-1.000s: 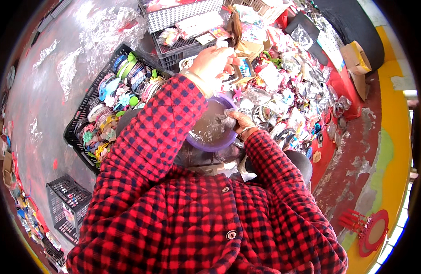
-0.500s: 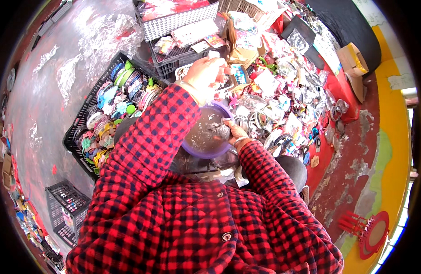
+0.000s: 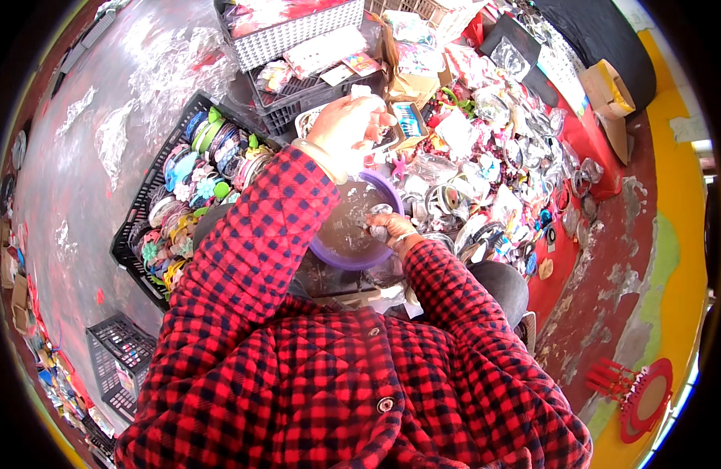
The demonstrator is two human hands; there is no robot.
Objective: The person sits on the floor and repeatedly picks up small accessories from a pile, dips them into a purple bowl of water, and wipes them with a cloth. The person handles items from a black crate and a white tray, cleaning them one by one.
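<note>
Item, nearest: a round purple plastic bowl (image 3: 352, 227) with a clear, glossy inside is held just in front of the chest, the right hand (image 3: 388, 227) closed on its right rim, fingers curled over the edge. Beyond it, up and slightly left, the left hand (image 3: 348, 125) is raised above the bowl's far rim, pinched on a small white object (image 3: 362, 91) too small to identify. Farther out, a black plastic crate of coloured ribbon rolls (image 3: 190, 191) lies left, and a heap of clear-wrapped trinkets (image 3: 485, 180) right.

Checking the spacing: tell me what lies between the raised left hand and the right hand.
Head view: the purple bowl lies between left hand and right hand.
</note>
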